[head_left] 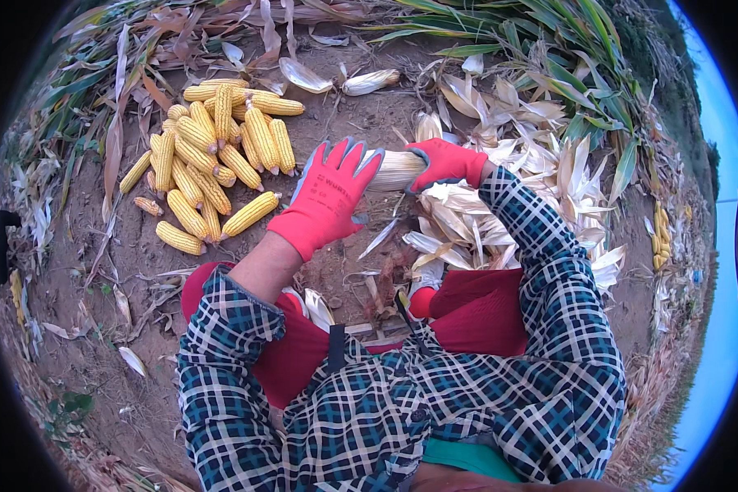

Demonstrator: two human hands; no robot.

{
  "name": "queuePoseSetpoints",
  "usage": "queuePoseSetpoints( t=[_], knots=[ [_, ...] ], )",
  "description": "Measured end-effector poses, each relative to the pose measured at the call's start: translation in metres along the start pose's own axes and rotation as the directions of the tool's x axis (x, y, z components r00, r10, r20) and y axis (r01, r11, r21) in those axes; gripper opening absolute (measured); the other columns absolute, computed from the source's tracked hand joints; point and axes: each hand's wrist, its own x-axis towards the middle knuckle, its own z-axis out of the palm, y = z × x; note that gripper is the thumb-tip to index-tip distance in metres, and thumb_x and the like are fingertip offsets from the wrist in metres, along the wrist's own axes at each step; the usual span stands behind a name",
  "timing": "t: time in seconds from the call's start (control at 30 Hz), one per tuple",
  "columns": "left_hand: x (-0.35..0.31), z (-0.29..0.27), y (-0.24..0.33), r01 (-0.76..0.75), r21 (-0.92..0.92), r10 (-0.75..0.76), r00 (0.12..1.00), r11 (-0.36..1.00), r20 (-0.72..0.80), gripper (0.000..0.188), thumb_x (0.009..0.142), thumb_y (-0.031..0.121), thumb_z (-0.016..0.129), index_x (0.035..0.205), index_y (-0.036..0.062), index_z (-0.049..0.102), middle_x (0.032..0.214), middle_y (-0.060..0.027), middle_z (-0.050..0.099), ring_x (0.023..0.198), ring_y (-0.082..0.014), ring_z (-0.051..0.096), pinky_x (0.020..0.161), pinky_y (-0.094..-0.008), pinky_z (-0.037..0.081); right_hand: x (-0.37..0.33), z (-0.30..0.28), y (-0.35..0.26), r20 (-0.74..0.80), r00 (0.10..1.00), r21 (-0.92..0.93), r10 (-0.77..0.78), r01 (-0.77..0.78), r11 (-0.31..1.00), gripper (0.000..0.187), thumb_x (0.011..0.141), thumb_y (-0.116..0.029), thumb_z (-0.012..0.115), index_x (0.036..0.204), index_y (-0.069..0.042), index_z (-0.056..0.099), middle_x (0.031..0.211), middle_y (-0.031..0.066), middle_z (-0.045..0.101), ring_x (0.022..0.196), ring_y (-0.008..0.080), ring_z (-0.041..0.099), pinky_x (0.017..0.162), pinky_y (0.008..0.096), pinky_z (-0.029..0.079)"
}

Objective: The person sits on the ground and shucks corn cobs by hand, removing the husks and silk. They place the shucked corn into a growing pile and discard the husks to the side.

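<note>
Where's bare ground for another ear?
Bare soil lies beyond the left hand, between yellow cobs and husk heap; littered soil below the cobs, left of the plaid sleeve. Crowded: the husk heap beside the right hand.

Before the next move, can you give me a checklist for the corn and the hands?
1. Right grip on the husk-covered corn ear: ok, thumb over its right end.
2. Left grip firm: cannot tell; fingers reach the ear's left end, but its underside is hidden.
3. Ear bare: not ok, pale husk covers what shows.
4. Both hands gloved: ok, in red.
5. Yellow corn ears apart from the pile of dry husks: ok, ears left, husks right.
</note>
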Motion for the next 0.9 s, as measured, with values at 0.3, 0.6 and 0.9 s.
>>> queuePoseSetpoints(
  t=[0.3,0.6,0.9],
  knots=[
    [0.007,0.019,0.021,0.41,-0.841,-0.183,0.912,0.352,0.368,0.081,0.063,0.029,0.081,0.132,0.0045,0.045,0.116,-0.0098,0.061,0.102,-0.0176,0.06,0.087,-0.0322,0.046,-0.103,-0.008,-0.023,-0.572,0.81,0.818,0.128,0.551,0.169,0.044,0.097,-0.034,0.047,0.123,0.001,0.054,0.114,0.0136,0.062,0.107,0.0237,0.061,0.091,0.0364,0.051],
    [0.027,-0.001,0.036,0.406,-0.871,-0.174,0.87,-0.277,0.461,0.074,0.068,0.019,0.079,0.13,0.0004,0.045,0.116,-0.0084,0.058,0.106,-0.0151,0.054,0.092,-0.03,0.043,-0.093,-0.002,-0.037,-0.61,0.76,0.787,0.224,0.549,0.28,0.044,0.097,-0.034,0.048,0.122,0.002,0.051,0.108,0.0134,0.062,0.093,0.0184,0.064,0.079,0.0297,0.053],
    [0.022,0.007,0.021,0.321,-0.748,-0.353,0.928,0.582,0.124,0.092,0.057,0.028,0.083,0.135,0.004,0.041,0.123,-0.017,0.056,0.113,-0.031,0.056,0.094,-0.036,0.046,-0.071,-0.001,-0.069,-0.812,0.525,0.436,0.253,0.26,0.861,0.027,0.09,-0.027,0.062,0.091,0.001,0.063,0.071,0.0014,0.058,0.071,0.0047,0.053,0.066,0.0237,0.049]
  ],
)
